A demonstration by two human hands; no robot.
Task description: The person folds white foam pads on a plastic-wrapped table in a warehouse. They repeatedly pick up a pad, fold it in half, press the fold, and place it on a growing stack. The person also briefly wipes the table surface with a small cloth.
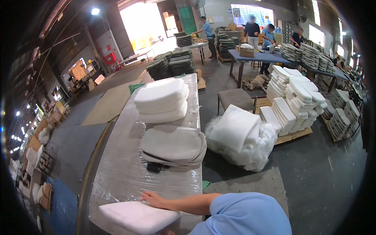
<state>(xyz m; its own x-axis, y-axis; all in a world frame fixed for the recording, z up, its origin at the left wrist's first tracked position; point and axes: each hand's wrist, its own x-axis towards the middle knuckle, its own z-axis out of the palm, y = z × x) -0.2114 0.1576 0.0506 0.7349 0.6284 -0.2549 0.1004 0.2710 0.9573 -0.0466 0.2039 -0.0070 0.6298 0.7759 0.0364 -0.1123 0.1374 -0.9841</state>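
A thick white foam cushion pad (135, 216) lies at the near end of the plastic-covered table (113, 172), slightly tilted. My right hand (153, 199) reaches across from the blue sleeve and grips its far edge, fingers bent over it. At the bottom rim of the picture a small part of my left hand (167, 232) shows against the pad's near edge; its fingers are mostly hidden beneath the pad. Farther up the table lies a stack of grey fabric covers (170, 143) with a small black object (154, 167) beside it. Behind them is a stack of white pads (162, 100).
Right of the table stands a clear plastic bag (250, 152) with white foam in it. Beyond are a grey stool (236, 100), piled white cushions (293, 102) on cardboard and a lying dog (258, 82). Several people work at blue tables (254, 56) farther back.
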